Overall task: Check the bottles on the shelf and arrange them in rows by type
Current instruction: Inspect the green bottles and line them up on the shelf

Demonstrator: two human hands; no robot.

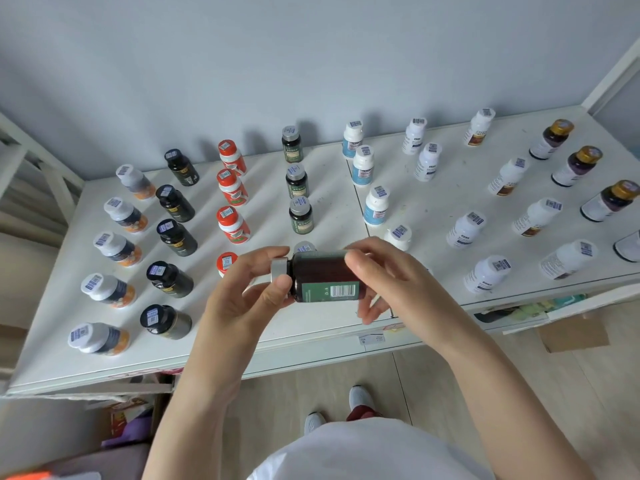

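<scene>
- I see the green-labelled dark bottle (325, 275) held clear of the shelf (138, 365). It hangs over the middle of the shelf's front edge and rests on nothing.
- Its long axis lies level, running left to right. The silver cap (279, 270) points left, the base points right, and the barcode faces me.
- The left grip (249, 296) pinches the cap end between thumb and fingers. The right grip (391, 282) curls over the base end. Both are closed around this one bottle.
- The column of silver-capped green-label bottles (300, 216) runs straight back from the held bottle toward the wall. Its nearest member (304, 245) peeks out just behind the bottle.
- I judge the bottle needs turning cap-up, then setting down at the front of that column. That spot lies between the red-capped bottles (232, 223) on the left and the blue-label white bottles (376, 206) on the right.
- Both grips are about equally near that spot. The right one, at the base end, looks better placed to carry the bottle alone.
</scene>
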